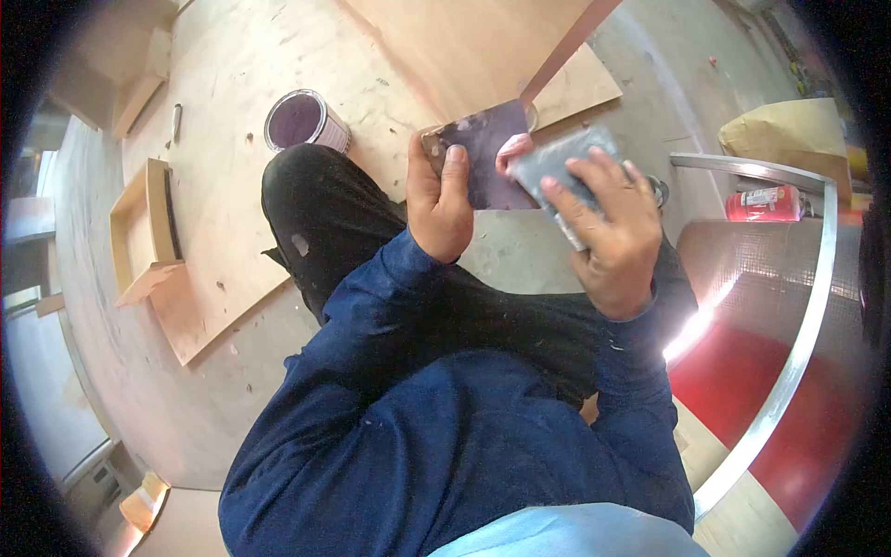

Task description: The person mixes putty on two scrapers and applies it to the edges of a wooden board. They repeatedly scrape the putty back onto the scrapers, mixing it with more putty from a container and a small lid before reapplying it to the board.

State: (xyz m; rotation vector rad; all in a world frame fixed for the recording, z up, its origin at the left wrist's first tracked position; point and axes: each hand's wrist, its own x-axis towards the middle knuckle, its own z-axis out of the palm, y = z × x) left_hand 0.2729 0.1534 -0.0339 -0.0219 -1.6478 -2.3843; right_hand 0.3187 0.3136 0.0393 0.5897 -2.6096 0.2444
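While my left grip (440,200) pinches the purple plate (492,176) by its left edge, my right grip (613,225) clasps the grey plate (555,160) just rightward; a pink lump (513,150) sits between, nearer my right.

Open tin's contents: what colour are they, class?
The contents are dark purple, clearest in the head view.

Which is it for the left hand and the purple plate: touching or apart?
Touching. The head view shows it: the left hand grips the left side of the purple plate, its thumb lying on the plate's face.
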